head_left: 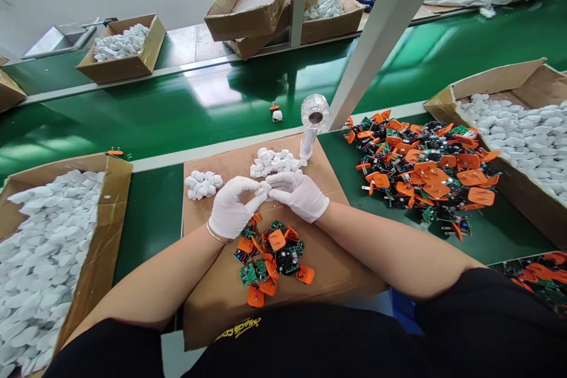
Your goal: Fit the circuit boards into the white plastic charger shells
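Both my hands wear white gloves and meet over a brown cardboard sheet (323, 171). My left hand (231, 208) and my right hand (299, 194) pinch the same small white plastic shell (264, 187) between their fingertips. Just below the hands lies a small heap of orange plug parts with green circuit boards (273, 255). Two little piles of white shells rest on the cardboard beyond the hands, one at the left (203, 183) and one in the middle (274, 161).
A big heap of orange plug boards (425, 168) lies on the green table to the right. Cardboard boxes of white shells stand at the left (116, 201) and right (496, 80). A clear small fan (313, 118) stands behind the cardboard. A green conveyor belt (186, 106) runs beyond, with more boxes behind.
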`<state>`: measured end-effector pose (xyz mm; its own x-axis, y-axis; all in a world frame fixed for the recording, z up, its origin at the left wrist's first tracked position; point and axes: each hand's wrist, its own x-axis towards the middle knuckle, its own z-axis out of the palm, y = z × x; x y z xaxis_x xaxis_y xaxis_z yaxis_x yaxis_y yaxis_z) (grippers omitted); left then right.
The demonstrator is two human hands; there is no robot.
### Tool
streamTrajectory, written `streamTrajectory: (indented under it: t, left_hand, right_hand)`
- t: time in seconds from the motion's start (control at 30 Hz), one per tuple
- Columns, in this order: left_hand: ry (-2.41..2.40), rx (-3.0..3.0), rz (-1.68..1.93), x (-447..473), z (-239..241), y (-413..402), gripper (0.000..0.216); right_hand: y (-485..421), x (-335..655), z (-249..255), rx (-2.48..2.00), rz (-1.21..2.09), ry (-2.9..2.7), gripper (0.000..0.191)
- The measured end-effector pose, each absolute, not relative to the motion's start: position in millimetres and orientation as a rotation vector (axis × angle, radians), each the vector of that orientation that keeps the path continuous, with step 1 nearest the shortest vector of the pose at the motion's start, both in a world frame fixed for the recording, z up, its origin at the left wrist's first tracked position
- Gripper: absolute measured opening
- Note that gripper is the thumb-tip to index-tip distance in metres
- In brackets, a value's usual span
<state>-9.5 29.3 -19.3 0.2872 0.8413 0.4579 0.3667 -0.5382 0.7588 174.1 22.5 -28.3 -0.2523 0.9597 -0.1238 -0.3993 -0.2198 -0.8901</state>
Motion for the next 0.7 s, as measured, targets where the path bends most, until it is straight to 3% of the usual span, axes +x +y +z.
streamTrajectory:
  t: [0.57, 0.7]
  left_hand:
    - [0.926, 2.282, 1.076, -6.3, -14.4, 23.2, 0.021]
    - [1.009, 2.322, 0.981, -7.9, -8.1, 23.2, 0.024]
  right_hand:
    - [7.5, 168.5, -23.0, -0.99, 1.632, -1.176, 0.035]
    - [7.2, 168.5, -22.3, -1.096, 1.559, -1.222, 0.029]
